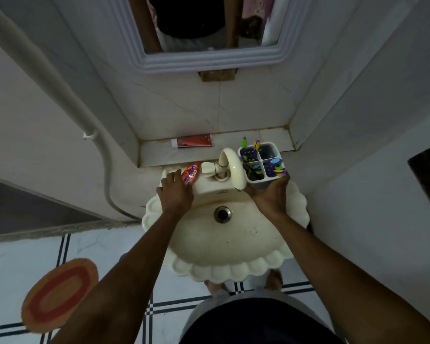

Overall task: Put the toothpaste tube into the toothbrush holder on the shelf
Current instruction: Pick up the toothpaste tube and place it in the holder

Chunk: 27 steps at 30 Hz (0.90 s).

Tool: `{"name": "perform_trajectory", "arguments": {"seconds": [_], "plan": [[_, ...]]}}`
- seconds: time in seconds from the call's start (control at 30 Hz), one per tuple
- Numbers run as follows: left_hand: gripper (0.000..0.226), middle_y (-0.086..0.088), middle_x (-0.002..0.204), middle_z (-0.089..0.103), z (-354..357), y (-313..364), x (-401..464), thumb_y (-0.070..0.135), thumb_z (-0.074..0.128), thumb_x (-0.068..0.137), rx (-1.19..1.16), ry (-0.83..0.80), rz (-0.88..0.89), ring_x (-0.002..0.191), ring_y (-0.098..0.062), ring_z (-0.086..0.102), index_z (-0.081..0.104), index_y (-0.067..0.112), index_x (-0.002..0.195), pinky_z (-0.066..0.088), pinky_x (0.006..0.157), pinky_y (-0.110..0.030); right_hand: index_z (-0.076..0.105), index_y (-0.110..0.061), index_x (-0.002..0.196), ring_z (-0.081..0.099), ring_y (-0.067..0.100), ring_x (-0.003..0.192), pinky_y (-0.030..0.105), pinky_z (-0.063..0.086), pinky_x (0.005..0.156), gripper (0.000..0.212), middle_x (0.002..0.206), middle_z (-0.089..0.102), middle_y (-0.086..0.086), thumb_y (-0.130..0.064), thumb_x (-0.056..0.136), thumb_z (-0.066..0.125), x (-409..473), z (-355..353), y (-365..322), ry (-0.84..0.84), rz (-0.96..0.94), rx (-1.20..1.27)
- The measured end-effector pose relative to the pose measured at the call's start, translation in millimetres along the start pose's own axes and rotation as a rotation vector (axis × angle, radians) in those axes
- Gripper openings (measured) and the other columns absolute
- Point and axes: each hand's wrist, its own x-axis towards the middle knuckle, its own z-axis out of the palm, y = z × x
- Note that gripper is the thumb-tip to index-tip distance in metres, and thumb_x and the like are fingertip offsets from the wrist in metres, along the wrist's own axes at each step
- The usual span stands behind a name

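A red toothpaste tube [190, 173] lies on the back rim of the cream sink [233, 269], left of the tap. My left hand [175, 192] rests over its near end, fingers curled on it. My right hand [268, 194] grips a white four-compartment toothbrush holder [262, 162] from below, holding it just right of the tap, above the sink's edge. Several purple and yellow toothbrushes stand in three of its compartments; the far right compartment looks empty. A second red toothpaste tube [193, 141] lies flat on the tiled shelf [271, 139] behind the sink.
The cream tap [231, 167] arches forward between my two hands. A mirror [201, 33] hangs on the wall above the shelf. A white pipe [60, 95] runs down the left wall. An orange oval mat [60, 294] lies on the floor at the left.
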Motion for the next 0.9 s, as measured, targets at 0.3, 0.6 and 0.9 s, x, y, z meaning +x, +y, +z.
{"name": "perform_trajectory", "arguments": {"seconds": [0.3,0.6,0.9], "plan": [[0.043,-0.014,0.128,0.072,-10,17,41,0.049,0.063,0.098,-0.079,-0.077,-0.012,0.127,-0.039,0.060,0.071,0.018,0.127,0.044,0.108,-0.056,0.044,-0.021,0.151,0.067,0.008,0.124,0.020,0.054,0.098,0.126,0.143,0.066,-0.009,-0.060,0.050,0.110,1,-14,-1,-0.001,-0.002,0.051],[0.034,-0.005,0.097,0.070,-86,43,10,0.052,0.047,0.111,-0.974,0.106,-0.184,0.076,-0.009,0.077,0.054,0.019,0.118,0.064,0.076,-0.035,0.041,-0.016,0.153,0.065,0.023,0.134,0.044,0.060,0.105,0.136,0.148,0.062,0.001,-0.083,0.048,0.098,5,-28,-6,-0.012,-0.038,-0.042],[0.058,-0.007,0.125,0.073,-181,148,1,0.018,0.080,0.095,-0.405,-0.311,0.215,0.106,-0.024,0.073,0.060,0.016,0.149,0.060,0.092,-0.042,0.041,-0.019,0.149,0.064,0.027,0.134,0.047,0.061,0.100,0.132,0.143,0.061,0.002,-0.090,0.050,0.091,16,-52,0,-0.046,-0.070,-0.036]]}}
